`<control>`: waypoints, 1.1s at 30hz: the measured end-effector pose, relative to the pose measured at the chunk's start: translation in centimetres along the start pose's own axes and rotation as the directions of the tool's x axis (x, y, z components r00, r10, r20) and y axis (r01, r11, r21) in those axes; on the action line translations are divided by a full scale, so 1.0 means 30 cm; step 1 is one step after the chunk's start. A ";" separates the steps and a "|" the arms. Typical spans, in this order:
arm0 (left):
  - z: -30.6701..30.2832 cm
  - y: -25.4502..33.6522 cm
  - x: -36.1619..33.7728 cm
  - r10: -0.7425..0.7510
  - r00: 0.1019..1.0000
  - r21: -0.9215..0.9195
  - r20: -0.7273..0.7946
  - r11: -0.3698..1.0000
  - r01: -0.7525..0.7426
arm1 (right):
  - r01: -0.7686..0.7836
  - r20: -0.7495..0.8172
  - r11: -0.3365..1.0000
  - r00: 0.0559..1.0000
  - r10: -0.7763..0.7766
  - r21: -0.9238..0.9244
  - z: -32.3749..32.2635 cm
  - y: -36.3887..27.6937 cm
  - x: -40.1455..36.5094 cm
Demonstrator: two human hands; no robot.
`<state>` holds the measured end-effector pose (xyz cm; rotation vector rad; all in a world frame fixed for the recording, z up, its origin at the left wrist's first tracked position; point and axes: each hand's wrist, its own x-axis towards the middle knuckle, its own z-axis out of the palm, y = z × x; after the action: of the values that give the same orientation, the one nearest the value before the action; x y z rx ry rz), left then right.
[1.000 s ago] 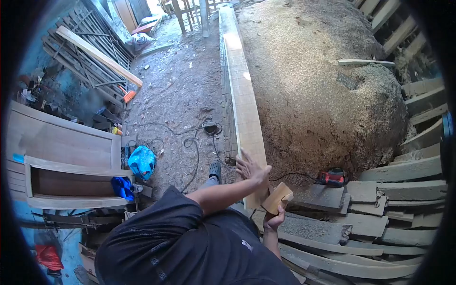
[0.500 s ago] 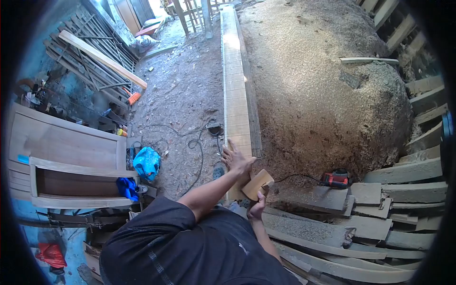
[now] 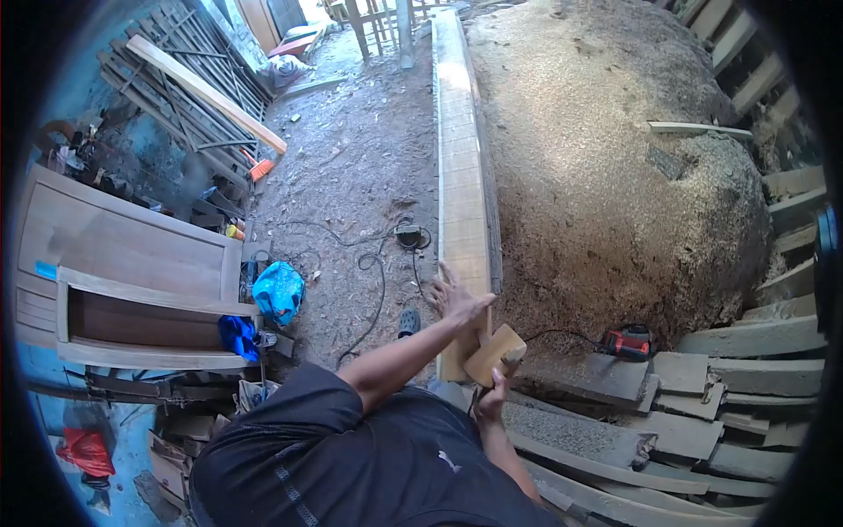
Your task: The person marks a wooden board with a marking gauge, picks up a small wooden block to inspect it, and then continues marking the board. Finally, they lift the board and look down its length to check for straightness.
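A long wooden beam (image 3: 460, 167) runs away from me down the middle of the head view. My left hand (image 3: 457, 299) lies over its near part, fingers spread toward the left edge and thumb pointing right. Close to my body, my right hand (image 3: 493, 397) grips the lower end of a pale, thick wooden block (image 3: 492, 354) with a notch in its right side. The block is tilted and overlaps the near right edge of the beam. Part of the right-hand fingers is hidden behind the block.
A large sawdust heap (image 3: 606, 176) rises right of the beam. A red and black power tool (image 3: 629, 342) rests on stacked boards (image 3: 685, 426) at right. Left are a corded black box (image 3: 409, 235), a blue bag (image 3: 277, 292), wooden panels (image 3: 132, 233) and an orange brush (image 3: 259, 167).
The whole scene has shifted slightly right in view. My left hand still lies spread on the beam, and my right hand still grips the wooden block beside it.
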<state>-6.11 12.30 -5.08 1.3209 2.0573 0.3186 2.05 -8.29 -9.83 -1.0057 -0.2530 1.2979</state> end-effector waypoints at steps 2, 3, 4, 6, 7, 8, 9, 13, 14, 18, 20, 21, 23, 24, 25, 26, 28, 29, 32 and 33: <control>-0.057 -0.001 -0.058 -0.015 0.999 -0.019 0.031 1.000 0.016 | 0.075 0.018 0.991 0.997 -0.074 -0.111 0.050 -0.127 -0.097; -0.081 -0.019 -0.075 0.029 0.991 -0.118 0.127 0.993 -0.014 | 0.070 0.024 0.990 0.997 -0.068 -0.119 0.068 -0.180 -0.138; -0.096 -0.039 -0.087 0.083 0.973 -0.217 0.217 0.976 -0.034 | 0.080 0.051 0.972 0.996 -0.071 -0.219 0.083 -0.227 -0.176; -0.100 -0.090 -0.085 0.070 0.970 -0.229 0.234 0.973 -0.015 | 0.092 0.083 0.944 0.994 -0.070 -0.316 0.085 -0.251 -0.217; -0.100 -0.124 -0.087 0.149 0.959 -0.312 0.240 0.948 -0.069 | 0.072 0.101 0.934 0.994 -0.039 -0.349 0.074 -0.248 -0.241; -0.097 -0.158 -0.077 0.229 0.943 -0.390 0.240 0.913 -0.123 | 0.052 0.115 0.924 0.993 -0.008 -0.379 0.077 -0.248 -0.260; -0.070 -0.211 -0.051 0.222 0.943 -0.385 0.247 0.916 -0.114 | -0.023 0.141 0.940 0.987 0.075 -0.340 0.120 -0.286 -0.276; -0.091 -0.280 -0.032 0.353 0.890 -0.665 0.289 0.743 -0.078 | 0.026 0.133 0.990 0.991 -0.008 -0.136 -0.270 0.083 -0.240; -0.118 -0.272 -0.037 0.355 0.864 -0.740 0.358 0.672 0.031 | 0.038 0.103 0.999 0.994 -0.040 0.023 -0.556 0.325 -0.215; -0.020 -0.362 0.009 0.274 0.896 -0.718 0.349 0.693 0.068 | -0.025 0.167 0.977 0.984 0.061 -0.210 -0.024 -0.016 -0.258; -0.117 -0.301 -0.060 0.322 0.841 -0.779 0.434 0.604 0.171 | -0.045 0.167 0.965 0.982 0.091 -0.260 -0.133 0.114 -0.265; -0.084 -0.330 -0.051 0.318 0.842 -0.777 0.437 0.604 0.175 | -0.055 0.176 0.950 0.978 0.114 -0.307 -0.138 0.138 -0.264; -0.019 -0.362 -0.020 0.145 0.962 -0.275 0.232 0.958 -0.078 | -0.027 0.200 0.945 0.975 0.097 -0.326 -0.113 0.101 -0.271; -0.040 -0.349 -0.027 0.142 0.962 -0.275 0.233 0.958 -0.075 | -0.011 0.208 0.940 0.974 0.087 -0.340 -0.069 0.056 -0.279; -0.077 -0.321 -0.045 0.228 0.950 -0.357 0.211 0.923 -0.142 | 0.005 0.215 0.933 0.974 0.077 -0.359 -0.039 0.019 -0.287; -0.100 -0.302 -0.051 0.314 0.932 -0.436 0.182 0.875 -0.210 | 0.029 0.223 0.924 0.973 0.062 -0.382 -0.012 -0.010 -0.293; -0.103 -0.296 -0.026 0.358 0.917 -0.460 0.178 0.854 -0.244 | 0.095 0.245 0.898 0.969 0.014 -0.429 0.037 -0.053 -0.305; -0.102 -0.297 -0.016 0.393 0.903 -0.483 0.175 0.833 -0.269 | 0.147 0.260 0.877 0.965 -0.026 -0.457 0.055 -0.063 -0.309; -0.248 -0.131 -0.009 0.416 0.884 -0.817 0.216 0.573 -0.070 | 0.438 0.369 0.698 0.892 -0.260 -0.566 0.141 -0.084 -0.301; -0.217 -0.124 0.026 0.369 0.920 -0.772 0.132 0.621 -0.138 | 0.590 0.448 0.547 0.807 -0.385 -0.594 0.175 -0.088 -0.289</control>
<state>-13.19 12.19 -2.46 1.0273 1.2332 0.9488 -2.34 -13.26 -1.71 -1.2707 -1.2604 0.7747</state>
